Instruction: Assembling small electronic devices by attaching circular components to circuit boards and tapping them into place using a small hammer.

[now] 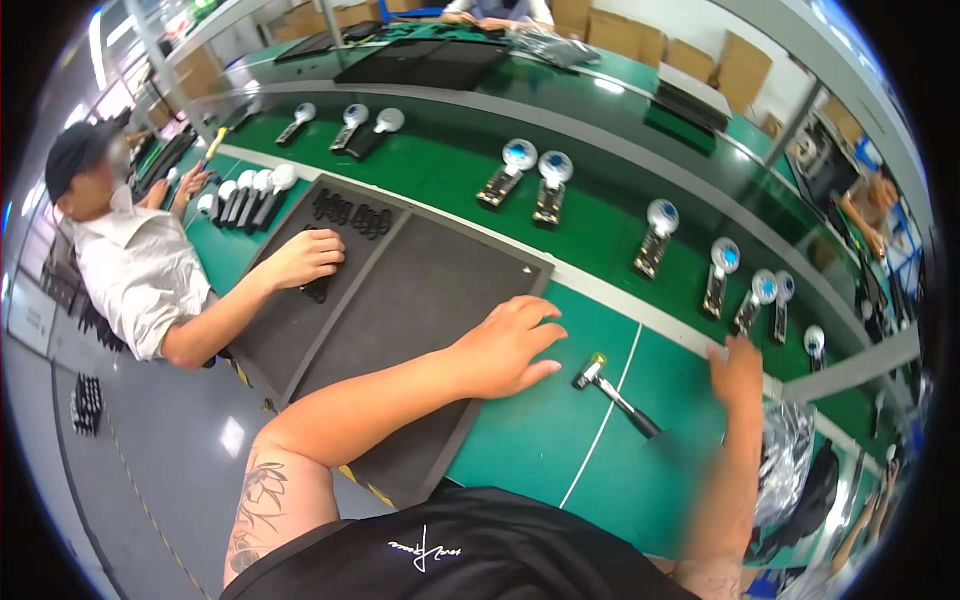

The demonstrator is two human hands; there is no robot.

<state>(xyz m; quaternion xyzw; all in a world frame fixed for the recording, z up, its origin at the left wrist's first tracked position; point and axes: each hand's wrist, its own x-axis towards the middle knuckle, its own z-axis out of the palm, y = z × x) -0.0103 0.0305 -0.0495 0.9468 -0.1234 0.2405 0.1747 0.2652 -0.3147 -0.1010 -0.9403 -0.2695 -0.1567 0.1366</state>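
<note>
My left hand (510, 350) hovers over the edge of the dark tray and the green bench, fingers apart and nothing in them. To its right lies a small two-faced mallet (612, 393) with a yellow face, a metal shaft and a black grip. My right hand (737, 375) is at the belt's near edge, its fingers partly smeared by motion; whether it holds anything is hidden. Just beyond it on the green belt (610, 255) lie handheld devices with round white heads and open circuit boards, among them one device (757, 300) close to my fingers.
A dark divided tray (430, 290) holds small black parts (352, 216) in its left section, with a co-worker's hand (310, 258) over them. The co-worker (130, 240) stands at left beside several devices (245, 200). Clear plastic bags (787, 455) lie at right, beside a slanted metal post (850, 368).
</note>
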